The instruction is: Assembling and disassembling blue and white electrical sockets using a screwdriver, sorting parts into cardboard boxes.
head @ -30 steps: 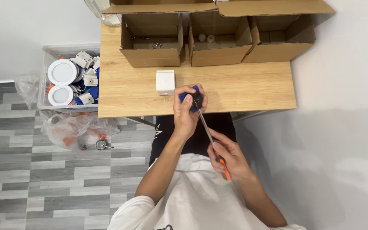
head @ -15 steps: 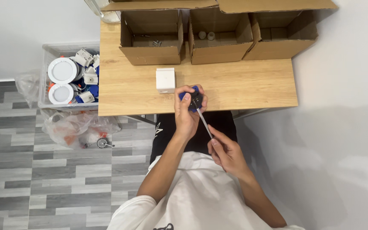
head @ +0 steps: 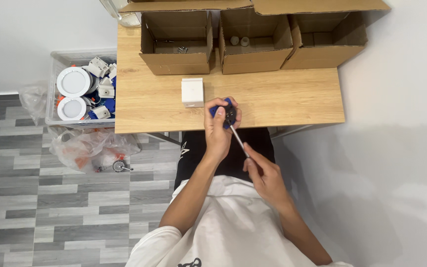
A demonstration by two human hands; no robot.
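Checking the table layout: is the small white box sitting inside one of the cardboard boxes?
No, the small white box lies on the bare wooden table, in front of the cardboard boxes.

Three open brown cardboard boxes (head: 253, 37), one white square plastic block (head: 192, 92), two round white discs (head: 72, 94), one clear plastic bin (head: 58, 62), two hands (head: 243, 153).

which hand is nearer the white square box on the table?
Left. The left hand, holding a small blue part, sits just right of the white box. The right hand, gripping the screwdriver, is farther back, off the table.
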